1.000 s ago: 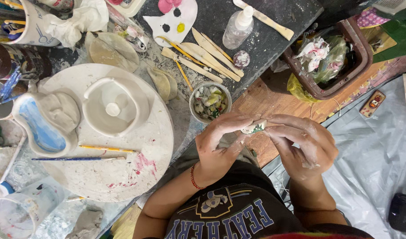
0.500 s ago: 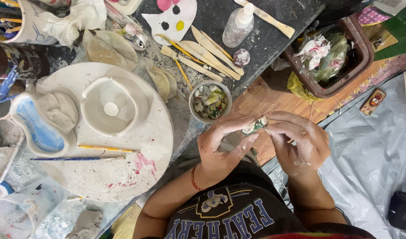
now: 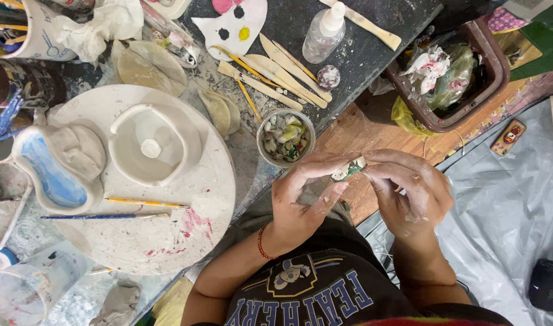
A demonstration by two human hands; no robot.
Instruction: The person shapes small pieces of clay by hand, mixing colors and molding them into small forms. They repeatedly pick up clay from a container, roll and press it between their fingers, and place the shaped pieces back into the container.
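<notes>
Both my hands meet in front of my chest, pinching a small green-and-white clay piece [image 3: 349,169] between their fingertips. My left hand [image 3: 303,196], with a red cord at the wrist, grips its left end. My right hand [image 3: 409,190] holds the right end; both are smeared with pale clay. Just above them a small round bowl [image 3: 285,137] of mixed clay bits sits at the table's edge. Left of it, a white round board [image 3: 168,223] carries an unglazed cup-like form [image 3: 154,145] and a blue-glazed heart-shaped dish [image 3: 53,172].
Wooden modelling tools [image 3: 282,69] and a clear squeeze bottle [image 3: 324,30] lie on the dark tabletop. A brown bin [image 3: 457,72] with crumpled wrappers stands at the upper right. Two brushes [image 3: 137,205] rest on the board. Grey plastic sheeting [image 3: 505,205] covers the floor on the right.
My hands have stayed together on the small piece, with only slight finger shifts. Nothing on the table has moved.
</notes>
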